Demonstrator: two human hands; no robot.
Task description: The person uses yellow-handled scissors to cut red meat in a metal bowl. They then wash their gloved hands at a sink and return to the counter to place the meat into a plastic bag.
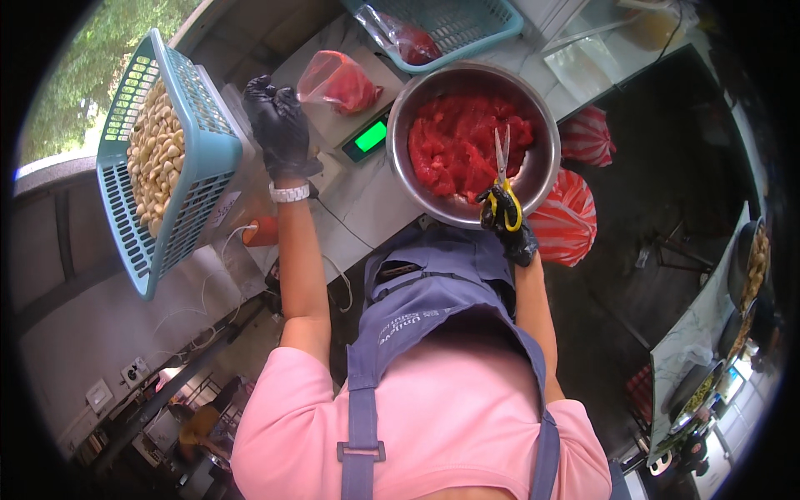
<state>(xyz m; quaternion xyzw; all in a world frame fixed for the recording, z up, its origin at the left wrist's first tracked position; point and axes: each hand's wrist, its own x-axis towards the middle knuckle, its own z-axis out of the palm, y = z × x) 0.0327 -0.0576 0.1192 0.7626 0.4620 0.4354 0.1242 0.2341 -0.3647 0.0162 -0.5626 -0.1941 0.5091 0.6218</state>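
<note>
My right hand [508,225], in a black glove, grips yellow-handled scissors [502,158] at the near right rim of a steel bowl [400,171]. The blades point away from me over raw red meat [450,142] in the bowl. My left hand [279,125], also black-gloved, is raised with its fingers curled in. It is beside a clear plastic bag [321,71] holding some red meat. Whether the fingers pinch the bag's edge cannot be made out. The bag rests on a digital scale [354,150] with a lit green display.
A blue basket [196,121] of pale peeled cloves or nuts stands at left. Another blue basket [500,29], at the back, has a filled bag [408,42] in it. Red-and-white striped bags [567,217] hang right of the bowl. Cables [342,275] run along the near table edge.
</note>
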